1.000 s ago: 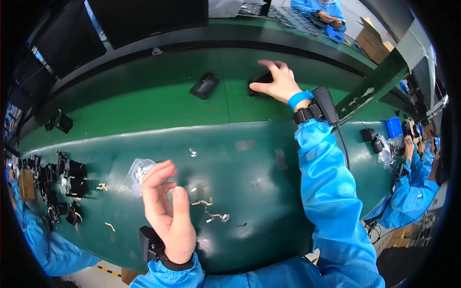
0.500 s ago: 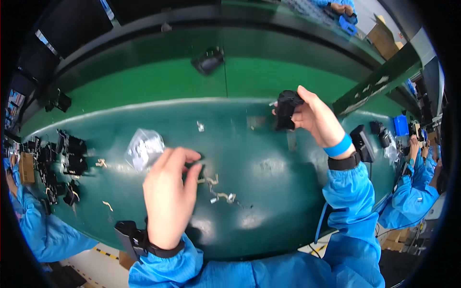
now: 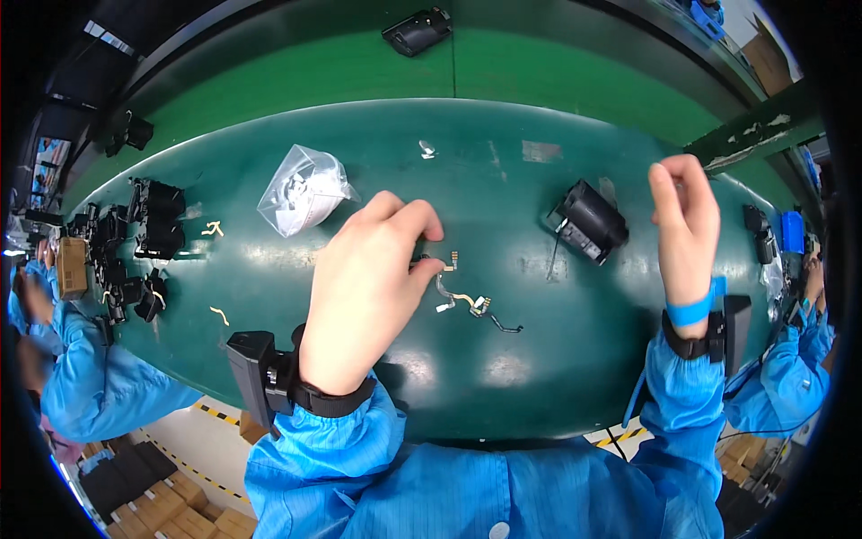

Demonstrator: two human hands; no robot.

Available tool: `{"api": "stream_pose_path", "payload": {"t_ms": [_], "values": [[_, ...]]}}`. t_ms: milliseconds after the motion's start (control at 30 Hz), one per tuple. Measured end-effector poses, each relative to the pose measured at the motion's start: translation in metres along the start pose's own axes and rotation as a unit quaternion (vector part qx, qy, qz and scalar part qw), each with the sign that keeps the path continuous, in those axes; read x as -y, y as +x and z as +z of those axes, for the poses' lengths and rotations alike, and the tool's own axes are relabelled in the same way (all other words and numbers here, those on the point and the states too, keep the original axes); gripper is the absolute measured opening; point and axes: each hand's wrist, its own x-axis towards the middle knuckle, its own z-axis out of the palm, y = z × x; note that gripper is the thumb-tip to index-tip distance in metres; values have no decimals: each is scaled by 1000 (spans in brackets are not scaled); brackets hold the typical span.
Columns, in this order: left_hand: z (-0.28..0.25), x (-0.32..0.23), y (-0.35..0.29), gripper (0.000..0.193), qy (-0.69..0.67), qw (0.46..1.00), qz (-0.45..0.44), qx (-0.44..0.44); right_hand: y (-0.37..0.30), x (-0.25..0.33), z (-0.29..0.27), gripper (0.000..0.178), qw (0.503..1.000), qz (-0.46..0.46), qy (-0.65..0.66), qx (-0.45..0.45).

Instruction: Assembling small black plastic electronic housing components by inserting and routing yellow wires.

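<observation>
My left hand (image 3: 373, 269) is over the middle of the green table (image 3: 521, 377), thumb and index finger curled but apart. Its thumb tip touches or hovers just over the upper end of a thin flex cable (image 3: 462, 297) with small connectors and a black lead. A black camera-like housing (image 3: 588, 223) lies on the table to the right, a thin dark wire beside it. Just right of that housing my right hand (image 3: 688, 220) is raised, fingers loosely bent and apart, with nothing seen in it. A blue band and a black strap circle the right wrist.
A clear plastic bag (image 3: 305, 193) of small parts stands beyond my left hand. Several black housings (image 3: 160, 218) crowd the left end. Cable scraps (image 3: 219, 315) lie nearby. Another black housing (image 3: 417, 32) sits on the far green ledge. Co-workers' blue sleeves (image 3: 108, 364) show at both sides.
My right hand has let go of the black housing, which now lies on the table, and has drawn away right. My left hand has moved right to the flex cable. The view has shifted.
</observation>
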Motion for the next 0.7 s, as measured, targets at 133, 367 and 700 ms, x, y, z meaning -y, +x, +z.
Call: {"api": "stream_pose_path", "payload": {"t_ms": [133, 367, 700], "values": [[7, 0, 1, 20, -7, 1000, 21, 21, -38, 44, 14, 6, 981, -1, 188, 50], [13, -2, 5, 18, -21, 999, 30, 16, -64, 38, 50, 9, 955, -3, 260, 141], [1, -7, 8, 16, -116, 993, 27, 0, -62, 26, 45, 7, 957, -31, 257, 128]]}}
